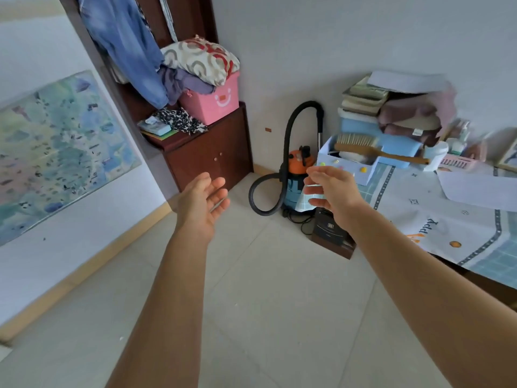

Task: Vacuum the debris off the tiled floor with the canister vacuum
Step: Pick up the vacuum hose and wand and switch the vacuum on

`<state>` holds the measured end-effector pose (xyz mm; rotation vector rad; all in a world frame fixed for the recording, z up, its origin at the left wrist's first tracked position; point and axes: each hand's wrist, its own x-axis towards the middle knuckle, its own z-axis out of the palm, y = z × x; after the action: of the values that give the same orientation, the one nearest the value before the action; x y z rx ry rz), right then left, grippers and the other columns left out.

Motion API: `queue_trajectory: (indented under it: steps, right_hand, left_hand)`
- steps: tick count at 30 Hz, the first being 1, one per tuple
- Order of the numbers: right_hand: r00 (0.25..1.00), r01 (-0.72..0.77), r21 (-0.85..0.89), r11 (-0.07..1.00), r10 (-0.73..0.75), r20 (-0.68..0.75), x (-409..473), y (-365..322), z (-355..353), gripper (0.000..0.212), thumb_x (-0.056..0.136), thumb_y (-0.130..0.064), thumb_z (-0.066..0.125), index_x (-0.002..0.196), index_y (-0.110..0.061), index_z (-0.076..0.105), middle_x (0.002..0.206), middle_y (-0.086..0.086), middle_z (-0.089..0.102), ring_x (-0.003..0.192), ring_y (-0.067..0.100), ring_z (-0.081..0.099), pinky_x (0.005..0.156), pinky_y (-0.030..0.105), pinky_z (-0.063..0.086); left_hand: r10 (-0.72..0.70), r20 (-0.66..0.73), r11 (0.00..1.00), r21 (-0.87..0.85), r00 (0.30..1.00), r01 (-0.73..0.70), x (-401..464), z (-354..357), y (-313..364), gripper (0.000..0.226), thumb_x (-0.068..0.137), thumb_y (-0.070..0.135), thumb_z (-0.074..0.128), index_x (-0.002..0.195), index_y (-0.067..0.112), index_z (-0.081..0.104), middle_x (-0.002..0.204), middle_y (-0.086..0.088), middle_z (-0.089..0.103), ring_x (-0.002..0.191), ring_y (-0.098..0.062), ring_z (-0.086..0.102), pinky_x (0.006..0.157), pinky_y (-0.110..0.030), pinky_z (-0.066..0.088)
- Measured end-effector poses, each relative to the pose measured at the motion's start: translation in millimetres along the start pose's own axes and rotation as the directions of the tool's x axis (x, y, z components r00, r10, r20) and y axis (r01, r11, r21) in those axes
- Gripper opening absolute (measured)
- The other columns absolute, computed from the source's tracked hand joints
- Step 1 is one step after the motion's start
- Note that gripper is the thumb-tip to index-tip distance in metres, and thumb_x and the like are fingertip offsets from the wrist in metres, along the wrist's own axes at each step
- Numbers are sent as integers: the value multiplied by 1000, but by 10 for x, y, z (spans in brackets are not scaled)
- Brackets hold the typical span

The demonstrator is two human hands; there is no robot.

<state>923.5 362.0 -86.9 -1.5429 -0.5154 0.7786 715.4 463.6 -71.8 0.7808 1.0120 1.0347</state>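
The canister vacuum (293,177), blue body with an orange top, stands in the far corner between a cabinet and a table. Its black hose (288,127) arches up to a metal tube and loops down onto the pale tiled floor (265,289). A few tiny white specks of debris (121,338) lie on the tiles. My left hand (202,203) is stretched forward, palm up, fingers relaxed and empty. My right hand (330,189) reaches toward the vacuum, fingers straight, holding nothing and partly covering the vacuum's body.
A dark wooden cabinet (212,155) with a pink box and clothes stands left of the vacuum. A cluttered table (447,219) with a hanging cloth fills the right. A dark box (330,231) sits on the floor under the table edge. A map hangs on the left wall.
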Motion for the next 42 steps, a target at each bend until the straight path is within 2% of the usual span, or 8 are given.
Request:
queue_trajectory:
  steps: [6,10,15,21,27,35,39,42]
  right_hand:
    - [1000,7,-10,1000,-6,9,751,-153,117,17,105,-10,54,115,-11,68,99,7,68,81,16,65,67,27,56]
    - [998,-5,0,1000,5,67,1313,-200,226,18,105,-9,54,117,-8,67,88,4,65,73,12,63,65,26,56]
    - [993,18,-14,1000,-16,118,2216,-264,248,15,105,-10,55,102,-17,68,96,8,67,75,15,67,74,32,59]
    - [987,-3,-61,998,13,161,3353,-441,134,20,104,-8,55,95,-19,68,93,8,67,74,16,67,86,42,60]
    - [977,-35,-117,992,58,203,4346,-483,227,16,105,-9,55,110,-14,69,94,5,69,75,13,66,65,25,58]
    - [961,-100,-144,984,133,240,5368,-312,677,12,105,-11,56,107,-15,68,89,1,68,75,11,66,62,24,55]
    - [954,-153,-181,972,193,228,5991,-237,959,12,105,-11,57,107,-15,68,92,4,68,77,13,66,66,26,56]
    - [942,-189,-218,957,240,236,6428,-251,1115,11,105,-9,57,107,-13,67,89,5,67,73,13,64,57,23,55]
  left_hand:
    - [0,-4,1000,-12,1000,0,644,344,53,29,100,24,54,127,15,57,93,-1,71,83,-16,64,72,-30,56]
    - [-25,9,1000,-20,1000,25,1081,698,-23,27,100,24,53,125,16,57,92,-1,71,82,-16,64,74,-30,57]
    - [-16,-6,998,-62,1000,15,1776,1217,-111,26,100,25,53,124,17,57,93,-2,71,80,-16,64,70,-30,56]
    - [-38,-56,998,-59,998,34,2618,1932,-211,21,100,26,53,118,17,59,98,-3,70,85,-18,64,73,-31,55]
    - [-81,-109,995,-71,991,73,3323,2419,-345,27,100,24,55,125,15,59,93,-2,71,81,-17,64,73,-31,55]
    - [-145,-180,988,-72,973,134,4341,2582,-417,31,100,24,55,129,13,57,97,-2,71,88,-18,65,71,-31,54]
    - [-231,-124,971,-86,965,222,5012,2760,-513,33,101,23,52,132,12,56,99,-3,71,88,-18,65,72,-30,54]
    - [-259,-102,965,-79,961,252,5480,2876,-553,33,102,23,50,132,11,55,97,-3,71,86,-18,66,73,-31,54]
